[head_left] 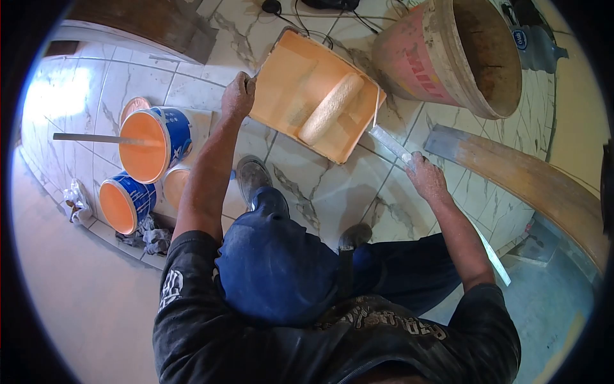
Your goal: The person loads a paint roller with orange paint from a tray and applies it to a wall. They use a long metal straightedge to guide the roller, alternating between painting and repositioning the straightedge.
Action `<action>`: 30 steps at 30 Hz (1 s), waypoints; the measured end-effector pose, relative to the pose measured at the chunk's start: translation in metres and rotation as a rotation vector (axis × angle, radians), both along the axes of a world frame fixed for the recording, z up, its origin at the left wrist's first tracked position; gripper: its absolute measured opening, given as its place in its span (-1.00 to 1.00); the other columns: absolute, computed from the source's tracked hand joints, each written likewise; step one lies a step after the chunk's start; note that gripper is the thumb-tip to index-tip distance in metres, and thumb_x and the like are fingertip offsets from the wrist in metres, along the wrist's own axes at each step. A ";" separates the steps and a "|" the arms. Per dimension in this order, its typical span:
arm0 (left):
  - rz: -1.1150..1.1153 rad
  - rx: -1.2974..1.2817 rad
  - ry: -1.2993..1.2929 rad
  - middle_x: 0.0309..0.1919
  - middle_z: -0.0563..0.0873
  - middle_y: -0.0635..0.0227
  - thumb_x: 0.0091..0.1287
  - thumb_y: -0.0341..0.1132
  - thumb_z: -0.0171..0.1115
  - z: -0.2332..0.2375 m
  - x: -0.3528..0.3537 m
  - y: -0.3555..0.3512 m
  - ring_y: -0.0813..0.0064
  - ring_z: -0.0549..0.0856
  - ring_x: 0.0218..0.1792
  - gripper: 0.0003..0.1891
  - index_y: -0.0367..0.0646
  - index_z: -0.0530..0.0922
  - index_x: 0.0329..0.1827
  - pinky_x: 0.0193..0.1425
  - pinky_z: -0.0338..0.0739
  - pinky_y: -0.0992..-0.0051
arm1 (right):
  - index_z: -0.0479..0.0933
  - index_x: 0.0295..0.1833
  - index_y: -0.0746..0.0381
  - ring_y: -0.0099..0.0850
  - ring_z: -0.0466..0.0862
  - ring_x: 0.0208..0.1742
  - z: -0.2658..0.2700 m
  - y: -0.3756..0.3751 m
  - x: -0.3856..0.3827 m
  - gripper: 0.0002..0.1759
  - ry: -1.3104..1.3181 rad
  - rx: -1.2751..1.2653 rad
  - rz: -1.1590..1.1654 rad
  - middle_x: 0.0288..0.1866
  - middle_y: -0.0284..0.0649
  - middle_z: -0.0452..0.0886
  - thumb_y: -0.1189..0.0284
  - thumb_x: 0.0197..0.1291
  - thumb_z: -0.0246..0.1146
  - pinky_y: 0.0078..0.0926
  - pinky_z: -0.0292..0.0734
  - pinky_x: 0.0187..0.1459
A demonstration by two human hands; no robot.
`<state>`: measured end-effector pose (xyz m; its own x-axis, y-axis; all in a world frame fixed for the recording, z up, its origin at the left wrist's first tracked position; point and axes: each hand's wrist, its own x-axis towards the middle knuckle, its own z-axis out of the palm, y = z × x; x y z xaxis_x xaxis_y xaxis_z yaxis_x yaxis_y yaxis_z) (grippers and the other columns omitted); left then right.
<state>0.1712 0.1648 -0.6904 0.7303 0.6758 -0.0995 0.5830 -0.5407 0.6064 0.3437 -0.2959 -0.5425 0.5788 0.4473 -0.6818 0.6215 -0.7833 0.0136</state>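
Paint tray (272,89), orange-coated: on the tiled floor (249,146), its edge gripped by your left fingers (239,96).
Paint roller (331,109), loaded: in the tray, its handle (391,143) clenched in your right fingers (427,176).
Large bucket (416,61): tilted, just beside the tray.
Two paint pails (146,146): orange inside, near your left arm.

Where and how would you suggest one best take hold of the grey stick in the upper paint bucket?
I'd grip the grey stick near its bare outer end, coming from the person's left, fingers wrapped across it. It is long, thin and straight, and that end juts well past the rim of the blue paint bucket, while the other end reaches over the orange paint.
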 end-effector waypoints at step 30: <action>-0.026 -0.038 -0.006 -0.36 0.67 -0.07 0.39 -0.13 0.14 0.006 0.003 0.017 -0.18 0.63 -0.23 -0.73 -0.20 0.48 -0.20 -0.17 0.49 0.05 | 0.33 0.10 0.21 0.06 0.68 -0.10 0.018 -0.045 0.022 -0.59 -0.020 -0.104 0.036 -0.12 0.06 0.65 0.18 0.31 0.19 0.00 0.58 -0.05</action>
<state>0.1739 0.1816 -0.6848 0.7483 0.6522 -0.1209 0.5655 -0.5320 0.6303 0.3658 -0.3410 -0.5247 0.5777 0.3957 -0.7139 0.6482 -0.7539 0.1066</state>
